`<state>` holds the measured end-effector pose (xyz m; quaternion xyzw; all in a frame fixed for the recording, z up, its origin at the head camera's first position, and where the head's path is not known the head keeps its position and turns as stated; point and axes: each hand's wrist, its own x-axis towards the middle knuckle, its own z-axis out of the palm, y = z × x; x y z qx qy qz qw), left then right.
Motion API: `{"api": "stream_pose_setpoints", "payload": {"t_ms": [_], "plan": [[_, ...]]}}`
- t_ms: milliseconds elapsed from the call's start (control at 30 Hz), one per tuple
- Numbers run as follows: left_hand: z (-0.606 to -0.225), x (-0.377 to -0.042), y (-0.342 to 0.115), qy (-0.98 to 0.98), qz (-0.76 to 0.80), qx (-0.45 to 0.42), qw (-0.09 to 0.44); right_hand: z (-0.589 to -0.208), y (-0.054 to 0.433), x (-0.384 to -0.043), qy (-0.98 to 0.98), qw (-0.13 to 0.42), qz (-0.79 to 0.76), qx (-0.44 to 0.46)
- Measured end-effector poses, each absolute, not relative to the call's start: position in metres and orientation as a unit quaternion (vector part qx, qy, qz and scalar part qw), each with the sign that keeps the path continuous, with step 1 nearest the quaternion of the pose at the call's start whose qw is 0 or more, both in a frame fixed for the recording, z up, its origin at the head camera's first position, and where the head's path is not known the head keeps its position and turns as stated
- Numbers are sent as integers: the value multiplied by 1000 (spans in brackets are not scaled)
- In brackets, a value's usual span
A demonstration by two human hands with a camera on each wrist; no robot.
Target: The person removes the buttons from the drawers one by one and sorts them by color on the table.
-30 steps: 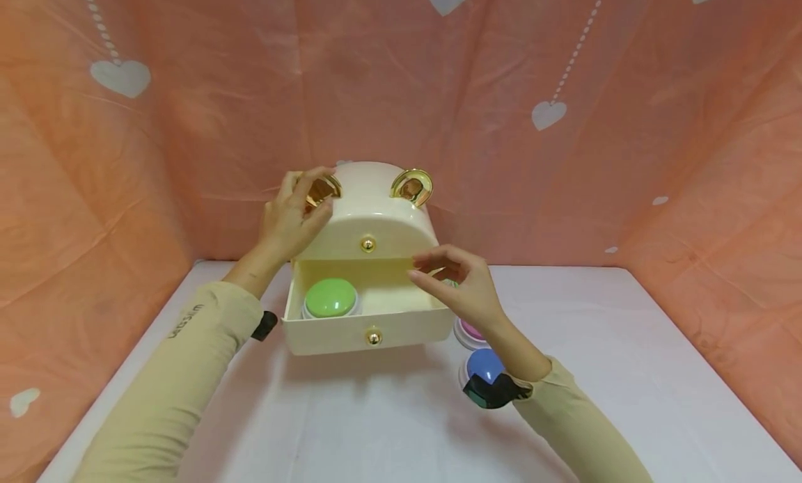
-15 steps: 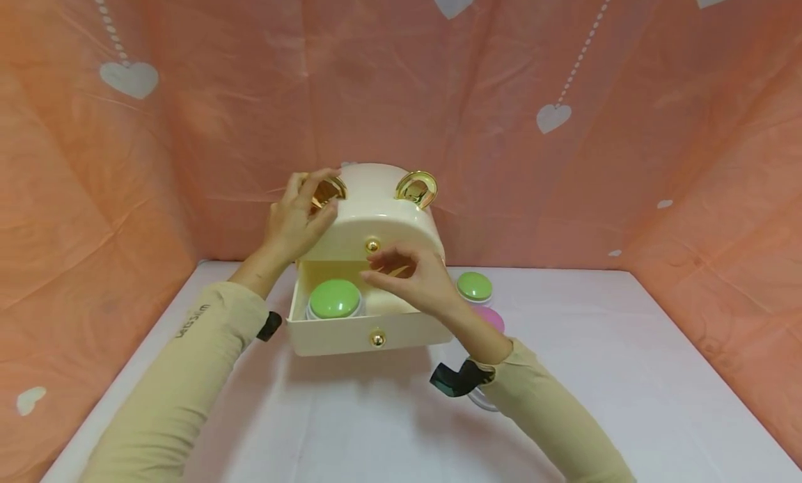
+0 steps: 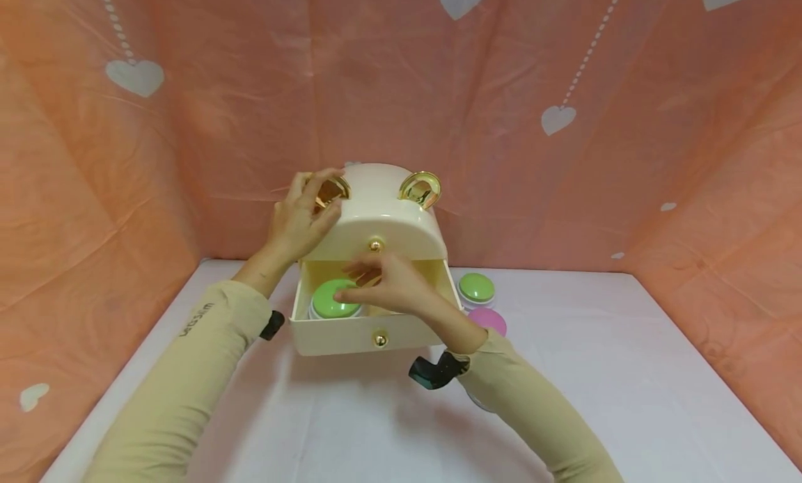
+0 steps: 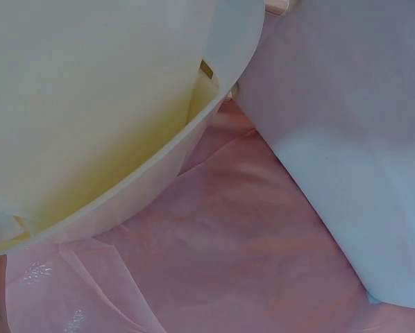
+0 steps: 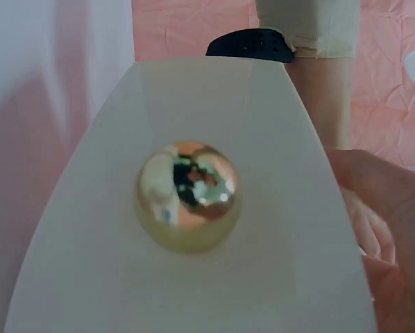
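Note:
A cream drawer box [image 3: 385, 225] with gold ears stands on the table, its lower drawer [image 3: 338, 337] pulled out. Inside the drawer's left part lies a round white jar with a glossy green lid [image 3: 328, 301]. My left hand [image 3: 297, 215] holds the left gold ear [image 3: 333, 191], thumb and forefinger on either side of it. My right hand [image 3: 397, 284] is over the drawer, fingers bent and apart, with the thumb in front of the green lid; whether it touches cannot be made out. In the right wrist view the drawer's gold knob [image 5: 187, 198] fills the middle.
Right of the box are another green-lidded jar [image 3: 476, 288] and a pink-lidded one [image 3: 487, 321]. A further round rim [image 3: 480, 403] shows below, mostly hidden by the right sleeve. Orange cloth [image 3: 501, 191] with white hearts hangs around the white table [image 3: 595, 344].
My right hand has moved left, from the drawer's right side to the green-lidded jar inside it, carrying nothing. The left hand stays on the ear. The view has shifted slightly.

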<state>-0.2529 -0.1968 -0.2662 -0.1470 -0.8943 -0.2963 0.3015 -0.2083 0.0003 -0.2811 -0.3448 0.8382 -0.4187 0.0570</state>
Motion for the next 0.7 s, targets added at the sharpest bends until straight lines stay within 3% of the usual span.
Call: {"api": "stream_pose_setpoints", "payload": {"t_ms": [533,700], "plan": [[-266,-253,-193,-893,-297,-153,303,-287,-14,-221,888,124,-225,-381],[-266,-254,-194,-890,-297,-158,307,-288,-17,-222,896,114,-205,-377]]}}
